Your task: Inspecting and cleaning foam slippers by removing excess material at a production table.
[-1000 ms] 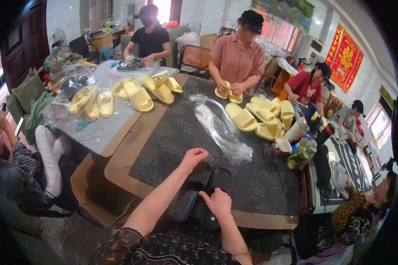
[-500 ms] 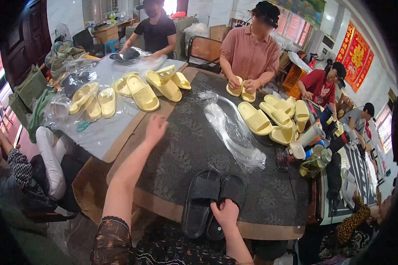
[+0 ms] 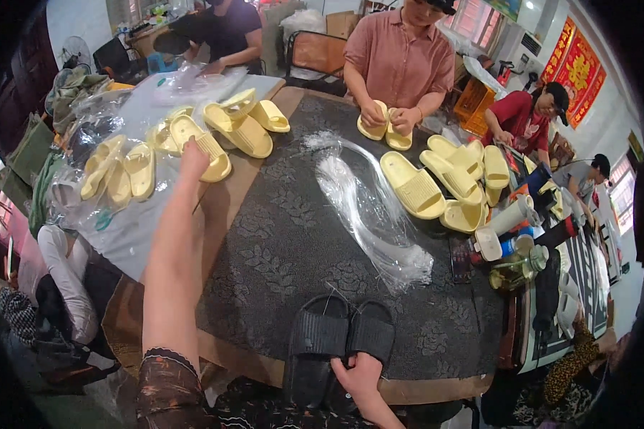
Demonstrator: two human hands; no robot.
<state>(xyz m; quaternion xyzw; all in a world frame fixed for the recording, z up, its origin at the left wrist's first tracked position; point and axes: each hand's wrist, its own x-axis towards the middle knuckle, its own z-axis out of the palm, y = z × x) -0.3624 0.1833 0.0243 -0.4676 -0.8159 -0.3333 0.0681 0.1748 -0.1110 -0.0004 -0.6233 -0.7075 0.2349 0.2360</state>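
L hand (image 3: 193, 159) is stretched out to upper L, fingers on the strap area of a yel slipper (image 3: 217, 169); can't tell if its grip is closed on it or only touching. That slipper lies w/ others of its kind near the seam btwn the grey counter (image 3: 147, 247) & the dark one.

R hand (image 3: 363, 375) has a firm grip on the R shoe of the blk slippers (image 3: 320, 334), fingers in under the strap, thumb at the inner side. Pair sits side by side at the near edge of the dark counter (image 3: 265, 300), toes pointing away, heels twd the wearer. A thin clear strand stands up at the L toe.

Mid-counter: long crumpled clear bag (image 3: 361, 207), nr the yel pile (image 3: 415, 187) to its R. Bottles (image 3: 526, 268) & a white roll (image 3: 511, 216) stand at the R edge. Across, co-worker in pink shirt (image 3: 401, 53) holds a yel pair (image 3: 373, 123) w/ both hands. More yel slippers lie among clear plastic, far L.
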